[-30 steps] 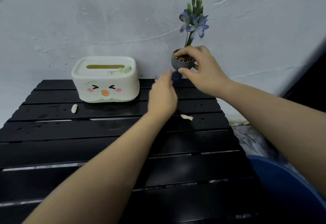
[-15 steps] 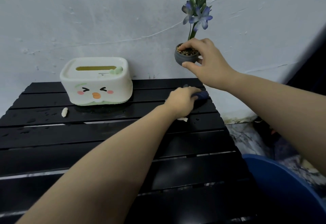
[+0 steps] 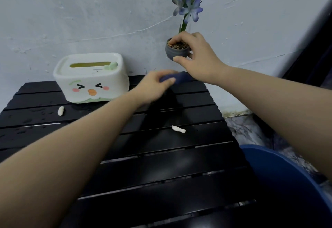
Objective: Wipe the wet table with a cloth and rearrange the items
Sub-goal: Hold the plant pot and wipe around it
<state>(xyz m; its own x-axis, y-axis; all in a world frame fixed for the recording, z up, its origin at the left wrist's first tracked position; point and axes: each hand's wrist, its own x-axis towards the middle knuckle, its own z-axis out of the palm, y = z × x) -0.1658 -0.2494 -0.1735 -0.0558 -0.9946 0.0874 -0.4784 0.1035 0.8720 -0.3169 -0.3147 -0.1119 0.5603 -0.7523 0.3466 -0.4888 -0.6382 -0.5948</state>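
Note:
My right hand (image 3: 196,58) grips a small grey flower pot (image 3: 175,51) by its rim and holds it up in the air above the table's far right corner; a blue-flowered stem rises from it. Under it, my left hand (image 3: 156,85) presses a dark blue cloth (image 3: 179,78) onto the far slats of the black slatted table (image 3: 161,164). A white tissue box (image 3: 91,80) with a cartoon face stands at the far left. Water drops lie on the slats at the left.
Two small white scraps lie on the table, one (image 3: 61,110) in front of the tissue box, one (image 3: 178,129) right of centre. A blue basin (image 3: 287,182) stands on the floor at the lower right. The wall runs just behind the table.
My left hand has slid the cloth back toward the far edge, under the lifted pot. My right hand still holds the pot in the air.

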